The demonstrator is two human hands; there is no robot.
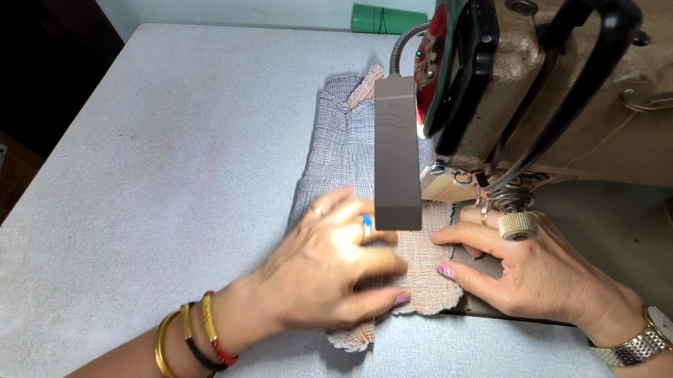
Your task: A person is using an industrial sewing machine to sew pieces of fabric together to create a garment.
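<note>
Flat on the grey table (150,155), a thin checked cloth (337,144) with frayed, wavy edges is laid beside the sewing machine (609,92). It is pressed down by the left hand (329,266) and right hand (530,269), fingers spread, nothing gripped.

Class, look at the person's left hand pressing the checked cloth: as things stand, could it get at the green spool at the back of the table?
Probably yes. The left hand lies flat on the checked cloth, holding nothing. The grey table between it and the green spool carries only the cloth; the sewing machine stands to the right. It would be a long stretch.
</note>
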